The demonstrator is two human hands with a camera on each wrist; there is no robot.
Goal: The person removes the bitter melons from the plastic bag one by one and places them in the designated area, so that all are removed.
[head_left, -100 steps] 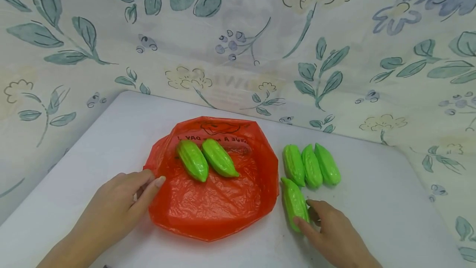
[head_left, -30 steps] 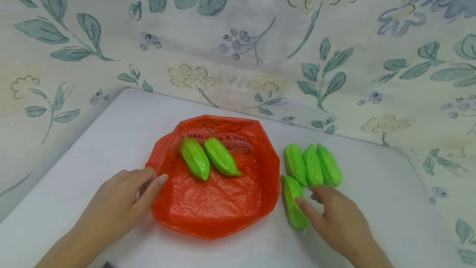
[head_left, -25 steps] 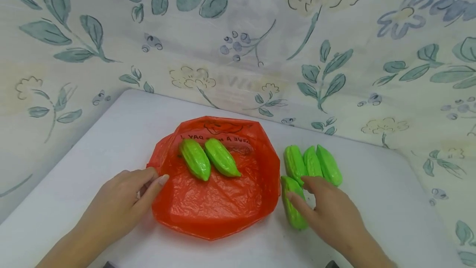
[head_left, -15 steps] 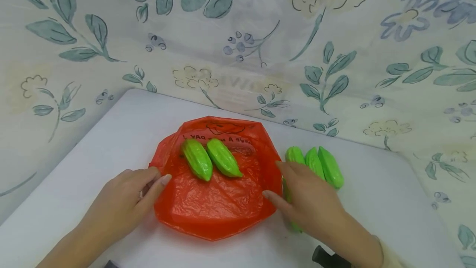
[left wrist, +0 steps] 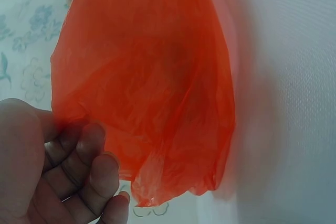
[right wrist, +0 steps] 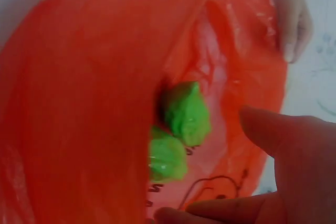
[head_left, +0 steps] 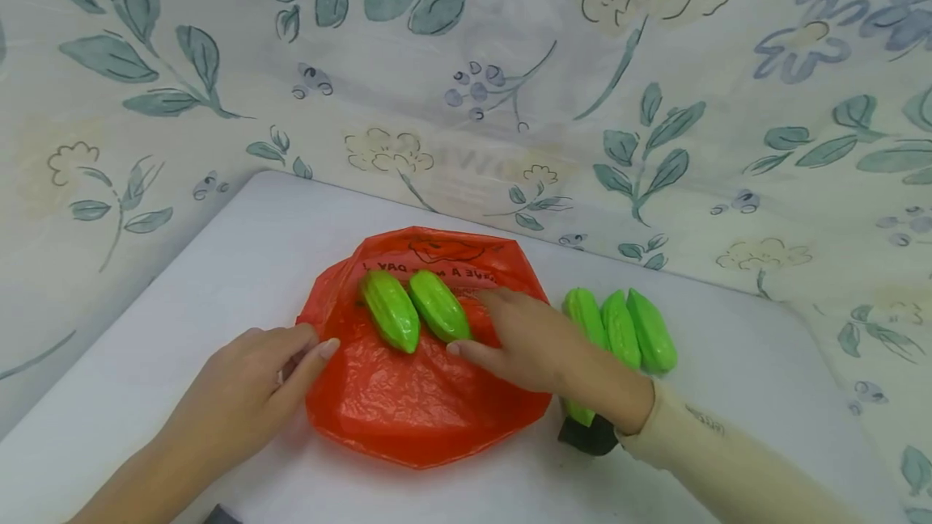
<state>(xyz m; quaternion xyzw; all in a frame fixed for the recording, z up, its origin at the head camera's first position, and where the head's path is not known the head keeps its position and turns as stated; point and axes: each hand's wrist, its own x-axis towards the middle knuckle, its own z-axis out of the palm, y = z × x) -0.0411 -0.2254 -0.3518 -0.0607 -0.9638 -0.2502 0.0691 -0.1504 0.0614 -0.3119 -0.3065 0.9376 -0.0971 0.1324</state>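
Note:
A red plastic bag lies with its mouth wide, and two ridged green fruits, exact kind unclear, rest inside it. My left hand pinches the bag's left rim between thumb and curled fingers, also seen in the left wrist view. My right hand is over the right part of the bag, thumb and fingers apart. Its thumb is beside the lower end of the right-hand fruit; whether they touch cannot be told. In the right wrist view nothing lies in the grasp of the right hand.
Right of the bag, three more green fruits lie side by side on the white table. Another green fruit is mostly hidden under my right forearm. A black wrist device shows there. Floral cloth stands behind the table.
My right hand has left the nearest loose fruit and moved left, past the bag's right rim and over its inside. My left hand keeps its pinch on the rim. The fruits keep their places.

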